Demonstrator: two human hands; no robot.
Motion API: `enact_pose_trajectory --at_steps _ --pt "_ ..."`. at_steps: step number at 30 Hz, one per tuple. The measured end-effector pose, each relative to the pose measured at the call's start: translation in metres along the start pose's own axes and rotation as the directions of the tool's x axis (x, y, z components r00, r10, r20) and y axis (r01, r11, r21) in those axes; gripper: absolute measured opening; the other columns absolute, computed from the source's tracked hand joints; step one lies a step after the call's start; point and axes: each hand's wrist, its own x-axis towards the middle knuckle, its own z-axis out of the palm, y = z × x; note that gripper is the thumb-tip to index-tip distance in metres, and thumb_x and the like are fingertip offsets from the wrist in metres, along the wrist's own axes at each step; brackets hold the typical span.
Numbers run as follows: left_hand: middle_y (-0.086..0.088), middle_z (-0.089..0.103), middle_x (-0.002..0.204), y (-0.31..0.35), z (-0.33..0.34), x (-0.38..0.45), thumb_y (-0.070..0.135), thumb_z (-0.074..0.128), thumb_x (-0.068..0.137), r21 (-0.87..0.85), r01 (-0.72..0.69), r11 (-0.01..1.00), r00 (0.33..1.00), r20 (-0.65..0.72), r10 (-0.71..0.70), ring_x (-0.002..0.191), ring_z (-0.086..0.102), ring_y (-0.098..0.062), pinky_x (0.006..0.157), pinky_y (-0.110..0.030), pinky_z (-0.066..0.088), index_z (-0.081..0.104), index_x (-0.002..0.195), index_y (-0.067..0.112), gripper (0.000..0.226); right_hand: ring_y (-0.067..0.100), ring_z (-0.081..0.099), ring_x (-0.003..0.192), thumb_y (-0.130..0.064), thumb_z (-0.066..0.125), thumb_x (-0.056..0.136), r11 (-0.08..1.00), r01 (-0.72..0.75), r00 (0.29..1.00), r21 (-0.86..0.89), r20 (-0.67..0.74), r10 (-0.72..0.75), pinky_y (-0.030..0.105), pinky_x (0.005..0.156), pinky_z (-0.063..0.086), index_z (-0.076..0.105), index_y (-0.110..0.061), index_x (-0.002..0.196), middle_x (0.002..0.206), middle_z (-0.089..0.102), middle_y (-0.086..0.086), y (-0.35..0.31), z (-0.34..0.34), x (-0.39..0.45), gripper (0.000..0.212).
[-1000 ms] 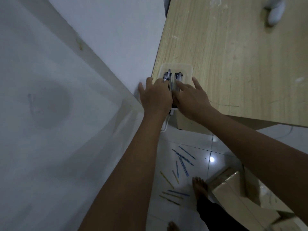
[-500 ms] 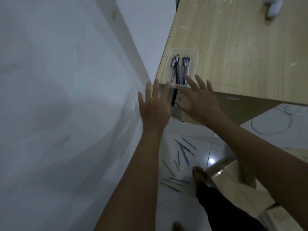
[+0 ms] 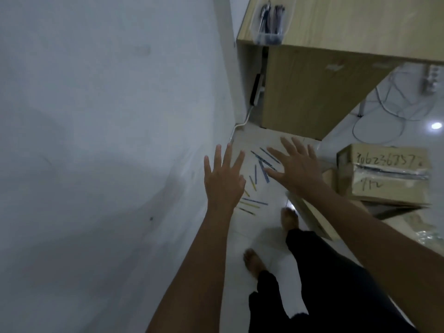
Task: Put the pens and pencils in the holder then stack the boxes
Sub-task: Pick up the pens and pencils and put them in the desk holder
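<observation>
Nothing gripped: left hand (image 3: 224, 182) and right hand (image 3: 298, 168) both spread flat, fingers straight and apart, palms down, raised in mid-air above the floor (image 3: 264, 241) and touching nothing. Left hand close beside the white wall (image 3: 108, 140); right hand just in front of the cardboard boxes.

Clear plastic holder (image 3: 270, 22) at the near left corner of the wooden desk (image 3: 360, 27), right at the edge, already carrying a bunch of dark pens (image 3: 272, 19). Loose pens and pencils (image 3: 255, 179), blue and yellow, scattered on the pale tiled floor below and between the two hands, several partly hidden behind the right hand's fingers.

Taped cardboard box (image 3: 384, 174) with handwritten digits on the floor to the right, near the desk's side panel. Second cardboard box (image 3: 312, 216) lower and nearer, tilted, largely covered by the right forearm. Two bare feet and dark trouser legs (image 3: 319, 284) at the bottom. White cable (image 3: 242, 122) down the wall behind the desk; more looped cables (image 3: 384, 116) on the floor beneath it.
</observation>
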Motion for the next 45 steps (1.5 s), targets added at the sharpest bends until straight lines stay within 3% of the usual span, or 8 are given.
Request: enact_pose_trajectory --at_steps 9,13,23,28,35,38,41,45 --pt "-0.006 0.032 0.161 0.016 0.100 -0.049 0.049 0.057 0.092 -0.137 0.203 0.970 0.973 0.140 -0.184 0.150 0.024 -0.031 0.117 -0.056 0.024 0.035 0.153 0.031 0.067 0.026 0.004 0.150 -0.066 0.034 0.090 0.999 0.043 0.990 0.005 0.133 -0.044 0.050 0.120 0.008 0.020 -0.040 0.150 0.163 0.008 0.002 0.023 0.094 -0.022 0.067" --pt "-0.003 0.016 0.166 0.022 0.171 -0.052 0.049 0.049 0.097 -0.215 0.273 0.938 0.941 0.262 -0.214 0.154 0.007 -0.028 0.121 -0.050 0.012 0.024 0.156 0.033 0.066 0.024 0.004 0.150 -0.066 0.036 0.089 0.997 0.068 0.980 0.029 0.183 -0.072 0.048 0.121 0.009 0.020 -0.040 0.150 0.163 0.008 0.002 0.039 0.156 -0.009 0.068" --pt "0.000 0.010 0.167 0.012 0.418 -0.076 0.057 0.044 0.097 -0.206 0.356 0.911 0.883 0.394 -0.256 0.154 0.004 -0.027 0.120 -0.051 0.016 0.014 0.157 0.036 0.071 0.024 0.003 0.150 -0.057 0.040 0.093 0.980 0.200 0.942 0.015 0.271 -0.197 0.047 0.120 0.010 0.020 -0.040 0.151 0.163 0.006 0.000 0.079 0.377 0.062 0.064" --pt "0.002 0.020 0.165 0.005 0.533 -0.062 0.055 0.048 0.096 -0.202 0.263 0.943 0.898 0.410 -0.162 0.152 0.016 -0.025 0.117 -0.048 0.029 0.020 0.156 0.038 0.068 0.021 0.006 0.150 -0.048 0.044 0.095 0.970 0.237 0.905 0.060 0.350 -0.243 0.043 0.121 0.015 0.021 -0.038 0.151 0.163 0.009 0.000 0.093 0.487 0.107 0.062" --pt "0.004 0.063 0.126 -0.015 0.627 -0.020 0.052 0.055 0.090 -0.286 0.566 0.773 0.775 0.506 -0.380 0.117 0.059 -0.023 0.089 -0.034 0.047 0.059 0.124 0.036 0.038 0.026 0.015 0.147 -0.046 0.052 0.093 0.957 0.253 0.869 0.143 0.402 -0.290 0.036 0.117 0.020 0.027 -0.034 0.151 0.161 0.016 0.004 0.110 0.594 0.160 0.064" --pt "0.002 0.072 0.109 -0.015 0.658 -0.006 0.069 0.055 0.080 -0.223 0.665 0.713 0.680 0.574 -0.455 0.101 0.068 -0.025 0.082 -0.030 0.052 0.072 0.105 0.027 0.052 0.031 0.037 0.131 -0.045 0.059 0.088 0.972 0.210 0.887 0.103 0.399 -0.234 0.041 0.107 0.037 0.036 -0.024 0.146 0.148 0.035 0.011 0.112 0.621 0.182 0.066" --pt "0.001 0.077 0.085 -0.014 0.678 0.002 0.077 0.056 0.074 -0.298 0.748 0.593 0.590 0.708 -0.389 0.078 0.074 -0.020 0.071 -0.035 0.062 0.076 0.085 0.019 0.062 0.028 0.051 0.105 -0.045 0.067 0.083 0.967 0.231 0.897 0.111 0.361 -0.256 0.029 0.080 0.040 0.049 -0.015 0.132 0.120 0.051 0.014 0.112 0.642 0.200 0.060" --pt "0.000 0.076 0.070 -0.012 0.691 0.009 0.063 0.062 0.085 -0.375 0.790 0.485 0.556 0.771 -0.310 0.065 0.075 -0.016 0.055 -0.030 0.061 0.075 0.074 0.012 0.053 0.022 0.050 0.090 -0.043 0.079 0.072 0.969 0.211 0.929 0.127 0.284 -0.239 0.027 0.071 0.036 0.058 -0.013 0.112 0.108 0.055 0.012 0.117 0.665 0.212 0.054"
